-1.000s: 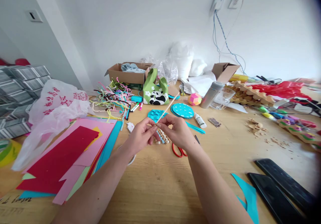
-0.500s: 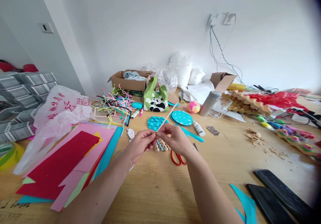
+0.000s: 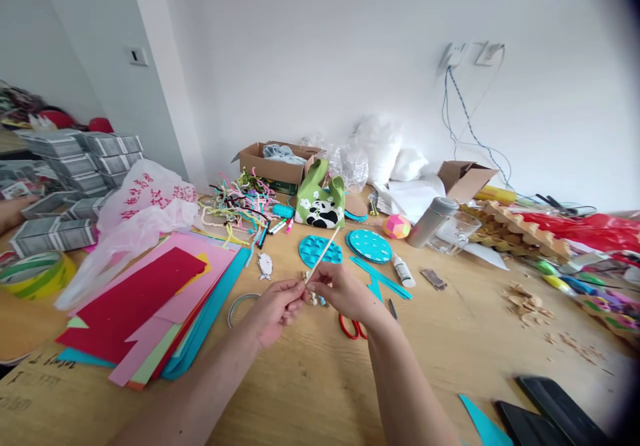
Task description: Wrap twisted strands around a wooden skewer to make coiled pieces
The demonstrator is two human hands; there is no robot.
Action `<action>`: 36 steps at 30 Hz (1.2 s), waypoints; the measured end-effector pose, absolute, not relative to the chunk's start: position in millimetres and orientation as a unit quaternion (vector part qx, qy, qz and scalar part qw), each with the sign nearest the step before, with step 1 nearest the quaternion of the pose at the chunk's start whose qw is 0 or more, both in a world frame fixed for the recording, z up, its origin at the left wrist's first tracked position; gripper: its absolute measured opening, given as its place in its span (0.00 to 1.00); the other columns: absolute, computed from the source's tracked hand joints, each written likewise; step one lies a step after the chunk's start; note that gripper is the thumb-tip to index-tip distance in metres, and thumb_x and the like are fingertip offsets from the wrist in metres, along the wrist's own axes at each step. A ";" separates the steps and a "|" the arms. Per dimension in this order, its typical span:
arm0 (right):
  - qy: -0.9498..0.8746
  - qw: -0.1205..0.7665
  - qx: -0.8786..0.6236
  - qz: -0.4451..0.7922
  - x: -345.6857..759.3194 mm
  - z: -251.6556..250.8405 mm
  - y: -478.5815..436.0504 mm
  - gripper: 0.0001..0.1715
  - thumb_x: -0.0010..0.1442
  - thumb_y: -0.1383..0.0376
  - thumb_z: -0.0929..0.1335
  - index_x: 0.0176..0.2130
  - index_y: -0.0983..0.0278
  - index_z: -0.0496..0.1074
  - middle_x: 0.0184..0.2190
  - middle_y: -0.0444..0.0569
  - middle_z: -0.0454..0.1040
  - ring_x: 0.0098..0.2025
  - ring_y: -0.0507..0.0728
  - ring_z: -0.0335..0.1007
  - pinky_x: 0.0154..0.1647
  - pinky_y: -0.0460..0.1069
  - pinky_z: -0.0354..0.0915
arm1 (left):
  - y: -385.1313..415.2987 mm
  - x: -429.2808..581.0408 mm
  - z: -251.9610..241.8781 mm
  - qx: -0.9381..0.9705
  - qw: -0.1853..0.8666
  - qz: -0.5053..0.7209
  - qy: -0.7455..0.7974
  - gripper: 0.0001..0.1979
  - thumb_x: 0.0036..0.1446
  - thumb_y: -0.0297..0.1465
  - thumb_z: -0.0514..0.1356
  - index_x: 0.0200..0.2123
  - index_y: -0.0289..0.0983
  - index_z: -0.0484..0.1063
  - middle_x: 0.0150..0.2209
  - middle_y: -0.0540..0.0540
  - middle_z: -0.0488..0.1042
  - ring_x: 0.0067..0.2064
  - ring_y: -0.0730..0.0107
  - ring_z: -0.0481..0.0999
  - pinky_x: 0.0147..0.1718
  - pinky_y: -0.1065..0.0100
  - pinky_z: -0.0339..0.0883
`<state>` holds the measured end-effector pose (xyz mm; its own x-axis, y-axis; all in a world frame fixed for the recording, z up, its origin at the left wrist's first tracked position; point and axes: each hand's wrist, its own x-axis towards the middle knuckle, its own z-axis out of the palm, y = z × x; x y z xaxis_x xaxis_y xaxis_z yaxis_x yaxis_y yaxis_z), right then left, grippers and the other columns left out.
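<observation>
A thin pale stick [image 3: 323, 257] slants up and away between my two hands. My left hand [image 3: 280, 305] has its fingers closed on the stick's near end. My right hand [image 3: 343, 289] is pinched at the same stick, just beside the left. Small pale and blue beads [image 3: 315, 299] lie on the table under my hands, partly hidden by them. Red-handled scissors [image 3: 349, 327] rest below my right hand, their blades hidden. Beyond the hands is a blue felt round with raised shapes [image 3: 307, 249].
Felt sheets [image 3: 140, 299] and a tape roll [image 3: 37, 274] lie left. A green panda bag [image 3: 320, 199], spotted blue discs [image 3: 370, 246], a glue bottle [image 3: 403, 270] and a silver flask [image 3: 434, 222] stand or lie beyond. Phones [image 3: 560, 406] are at lower right. Another person's hand [image 3: 17, 211] shows far left.
The view has turned left, so the things appear further right. My hands stay together on the stick, which now looks a little steeper. Another person's hand has come into view at the far left.
</observation>
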<state>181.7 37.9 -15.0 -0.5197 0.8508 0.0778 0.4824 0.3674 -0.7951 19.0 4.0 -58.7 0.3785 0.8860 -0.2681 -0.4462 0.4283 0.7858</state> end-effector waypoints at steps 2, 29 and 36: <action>-0.793 0.243 -0.407 0.382 177.4 -23.3 41.1 0.06 0.55 0.67 0.66 0.28 0.67 0.72 0.25 0.47 0.72 0.26 0.51 0.62 0.27 0.46 0.57 | 1.0 12.8 -68.6 0.282 0.796 0.424 0.326 0.16 0.44 0.37 0.68 0.26 0.32 0.68 0.16 0.58 0.54 0.17 0.86 0.48 0.16 0.77 0.36; -0.722 0.268 -0.441 0.461 147.8 -58.5 48.7 0.10 0.52 0.62 0.67 0.26 0.67 0.71 0.21 0.44 0.70 0.23 0.49 0.59 0.26 0.45 0.56 | -6.7 2.9 -96.0 0.329 0.697 0.509 0.383 0.18 0.48 0.44 0.65 0.28 0.33 0.70 0.17 0.56 0.57 0.18 0.83 0.51 0.17 0.75 0.40; -0.761 0.259 -0.463 0.374 143.2 -62.7 49.3 0.07 0.52 0.65 0.66 0.25 0.65 0.72 0.22 0.45 0.72 0.24 0.50 0.61 0.25 0.44 0.56 | -3.7 3.5 -105.8 0.354 0.672 0.511 0.404 0.16 0.49 0.42 0.63 0.28 0.34 0.68 0.20 0.54 0.61 0.19 0.82 0.55 0.18 0.74 0.41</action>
<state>143.2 49.3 -62.7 -0.4369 0.8982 0.0478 0.5105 0.2914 -0.8090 3.5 -3.7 -105.8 0.1529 0.9716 -0.1805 -0.3997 0.2278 0.8879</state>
